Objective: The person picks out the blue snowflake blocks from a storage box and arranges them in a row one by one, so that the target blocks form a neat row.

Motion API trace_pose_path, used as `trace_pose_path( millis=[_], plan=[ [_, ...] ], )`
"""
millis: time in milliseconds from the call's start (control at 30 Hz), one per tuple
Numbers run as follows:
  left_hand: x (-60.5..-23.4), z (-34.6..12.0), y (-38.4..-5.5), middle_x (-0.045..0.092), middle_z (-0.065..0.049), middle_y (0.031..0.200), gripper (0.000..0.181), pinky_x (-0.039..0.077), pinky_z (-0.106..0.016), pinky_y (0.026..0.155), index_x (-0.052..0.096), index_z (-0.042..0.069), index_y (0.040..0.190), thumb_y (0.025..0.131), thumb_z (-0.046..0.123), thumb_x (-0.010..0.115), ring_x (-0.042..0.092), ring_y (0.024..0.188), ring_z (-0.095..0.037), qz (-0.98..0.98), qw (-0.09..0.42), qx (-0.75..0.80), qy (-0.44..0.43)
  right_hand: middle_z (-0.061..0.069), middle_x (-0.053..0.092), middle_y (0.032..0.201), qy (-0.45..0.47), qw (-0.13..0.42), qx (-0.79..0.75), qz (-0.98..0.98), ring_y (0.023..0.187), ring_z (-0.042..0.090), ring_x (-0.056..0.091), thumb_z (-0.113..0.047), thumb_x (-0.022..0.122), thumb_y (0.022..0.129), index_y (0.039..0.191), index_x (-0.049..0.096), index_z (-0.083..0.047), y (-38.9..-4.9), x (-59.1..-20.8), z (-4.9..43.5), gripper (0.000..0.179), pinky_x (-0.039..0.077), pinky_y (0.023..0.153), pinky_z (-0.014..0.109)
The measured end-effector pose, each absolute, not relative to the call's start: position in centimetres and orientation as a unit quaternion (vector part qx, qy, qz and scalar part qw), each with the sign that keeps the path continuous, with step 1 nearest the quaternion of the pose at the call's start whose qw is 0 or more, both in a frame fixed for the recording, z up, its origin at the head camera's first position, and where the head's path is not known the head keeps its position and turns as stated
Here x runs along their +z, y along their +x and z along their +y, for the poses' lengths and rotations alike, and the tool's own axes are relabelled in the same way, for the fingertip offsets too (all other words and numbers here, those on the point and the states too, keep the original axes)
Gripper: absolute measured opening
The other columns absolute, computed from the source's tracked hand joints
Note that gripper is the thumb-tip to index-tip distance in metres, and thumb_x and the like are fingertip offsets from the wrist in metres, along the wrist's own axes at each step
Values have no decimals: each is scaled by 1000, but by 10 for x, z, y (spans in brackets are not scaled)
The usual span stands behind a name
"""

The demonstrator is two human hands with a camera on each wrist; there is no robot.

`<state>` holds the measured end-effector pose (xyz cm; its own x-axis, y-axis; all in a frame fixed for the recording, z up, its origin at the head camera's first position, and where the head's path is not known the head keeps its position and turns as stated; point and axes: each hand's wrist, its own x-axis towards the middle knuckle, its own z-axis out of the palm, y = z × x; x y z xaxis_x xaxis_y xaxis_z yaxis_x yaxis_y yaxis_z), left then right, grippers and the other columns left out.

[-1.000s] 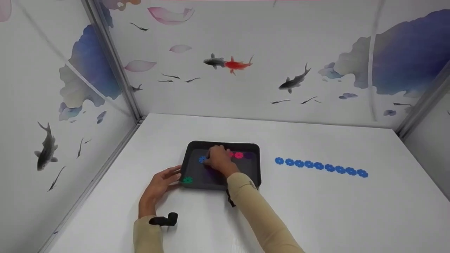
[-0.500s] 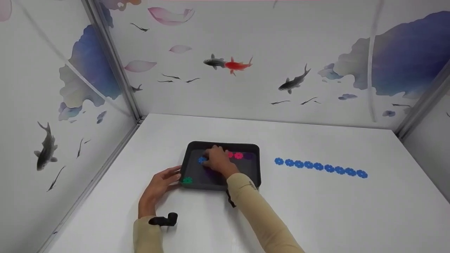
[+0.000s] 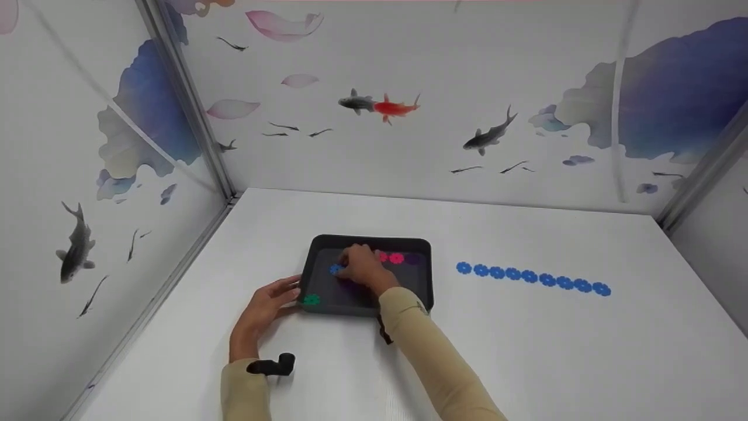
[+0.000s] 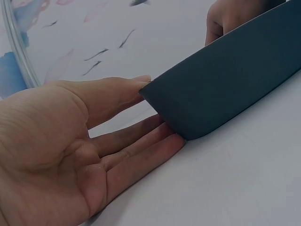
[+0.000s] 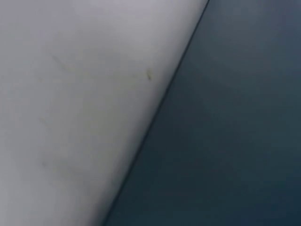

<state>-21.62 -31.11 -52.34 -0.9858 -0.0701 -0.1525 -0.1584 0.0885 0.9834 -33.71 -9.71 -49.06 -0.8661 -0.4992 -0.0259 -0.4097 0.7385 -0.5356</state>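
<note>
A dark grey tray (image 3: 365, 311) stands on the white table. My left hand (image 3: 266, 307) rests at its left side, fingers nearly straight; in the left wrist view, the hand (image 4: 84, 136) touches the tray's outer wall (image 4: 211, 89) with thumb at the rim and fingers low on the corner. Inside the tray, my right hand (image 3: 365, 266) pinches a blue flower-shaped piece (image 3: 335, 269) between curled fingers and thumb. Pink flower pieces (image 3: 397, 258) and a dark purple one (image 3: 412, 259) lie right of that hand. A green flower piece (image 3: 312, 299) lies in the near left corner.
Several blue flower pieces (image 3: 530, 276) form a slanting row on the table right of the tray. White walls (image 3: 432, 158) with painted fish stand behind and at the sides. The right wrist view holds only blurred table and tray wall (image 5: 225, 132).
The blue flower piece at my right fingertips has shifted slightly toward the near side of the tray. The right hand has moved only a little; the left hand and tray stay put.
</note>
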Motion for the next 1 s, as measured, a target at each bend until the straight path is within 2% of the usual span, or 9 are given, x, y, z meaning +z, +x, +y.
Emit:
trace_pose_path(
  millis=[300, 467, 667, 1000],
  plan=[
    [-523, -311, -216, 49, -21, 150, 48, 53, -45, 107, 54, 7, 144, 98, 17, 65, 54, 134, -32, 741, 31, 668, -69, 8, 72, 116, -244, 88, -251, 933, 118, 30, 56, -28, 76, 90, 114, 74, -7, -336, -488, -97, 31, 26, 121, 63],
    [-522, -311, -216, 50, -20, 151, 48, 53, -44, 107, 54, 7, 144, 98, 16, 64, 53, 135, -31, 740, 33, 669, -70, 9, 72, 115, -250, 84, -246, 933, 117, 30, 56, -27, 76, 89, 112, 76, -7, -335, -488, -94, 31, 27, 121, 62],
    [-521, -309, -216, 50, -21, 150, 48, 52, -45, 108, 53, 7, 145, 99, 16, 64, 54, 134, -31, 742, 32, 666, -68, 9, 73, 114, -261, 72, -249, 930, 115, 30, 55, -27, 78, 86, 110, 76, -6, -335, -486, -88, 31, 24, 121, 66],
    [-519, -310, -215, 49, -21, 151, 50, 51, -45, 109, 52, 7, 146, 99, 18, 64, 55, 131, -29, 744, 40, 663, -75, 9, 72, 113, -277, 32, -248, 928, 113, 30, 57, -27, 75, 89, 111, 76, -6, -341, -467, -72, 30, 34, 115, 60]
  ],
)
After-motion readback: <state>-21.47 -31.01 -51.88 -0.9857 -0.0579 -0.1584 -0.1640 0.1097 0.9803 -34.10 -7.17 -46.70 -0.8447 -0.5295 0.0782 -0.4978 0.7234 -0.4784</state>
